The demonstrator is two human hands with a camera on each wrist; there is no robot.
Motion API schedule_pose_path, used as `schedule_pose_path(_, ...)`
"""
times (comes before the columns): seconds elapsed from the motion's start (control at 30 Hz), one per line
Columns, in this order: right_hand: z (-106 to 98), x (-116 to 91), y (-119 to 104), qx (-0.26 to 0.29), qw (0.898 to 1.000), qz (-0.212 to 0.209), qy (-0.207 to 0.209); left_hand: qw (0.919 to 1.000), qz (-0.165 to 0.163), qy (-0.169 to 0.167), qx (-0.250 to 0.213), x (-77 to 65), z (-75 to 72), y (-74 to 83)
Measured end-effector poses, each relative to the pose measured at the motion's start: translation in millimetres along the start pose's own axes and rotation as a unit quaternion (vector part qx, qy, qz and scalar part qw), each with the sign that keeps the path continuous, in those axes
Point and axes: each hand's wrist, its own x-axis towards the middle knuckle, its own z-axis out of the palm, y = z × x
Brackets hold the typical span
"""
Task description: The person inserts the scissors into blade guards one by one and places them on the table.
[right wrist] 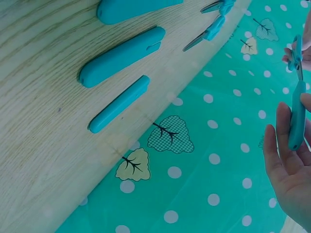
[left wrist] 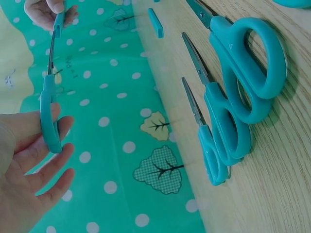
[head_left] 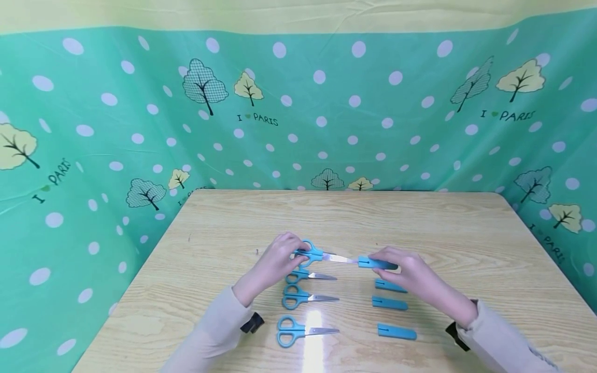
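Note:
My left hand grips the blue handle of a pair of scissors above the table, its blades pointing right. My right hand pinches a blue blade cover between thumb and fingers. The tip of the blades meets the open end of the cover; how far in it sits I cannot tell. In the left wrist view the held scissors and the fingers round the handle show clearly. From the right wrist, the held cover lines up with the blades.
On the wooden table lie three more scissors in a column, the nearest pair at the front. Three loose covers lie to their right, the front cover nearest me. A green dotted cloth hangs behind the table and at its sides.

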Motion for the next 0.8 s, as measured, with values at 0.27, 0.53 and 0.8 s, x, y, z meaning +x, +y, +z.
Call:
schedule_pose_path(0.27,1.8,0.0,-0.6,0.0,1.0,-0.012,0.003,1.0,0.004,0.0,0.002,0.0,0.3,1.7)
schedule_pose_path(0.53,4.5,2.2,-3.5,0.016,1.0,-0.017,0.0,0.9997,0.025,0.002,0.005,2.1,5.3,1.5)
schedule_pose_path(0.8,10.2,5.9,-5.1,0.029,0.999,-0.028,0.0,0.9997,0.02,-0.003,0.013,4.5,8.3,6.3)
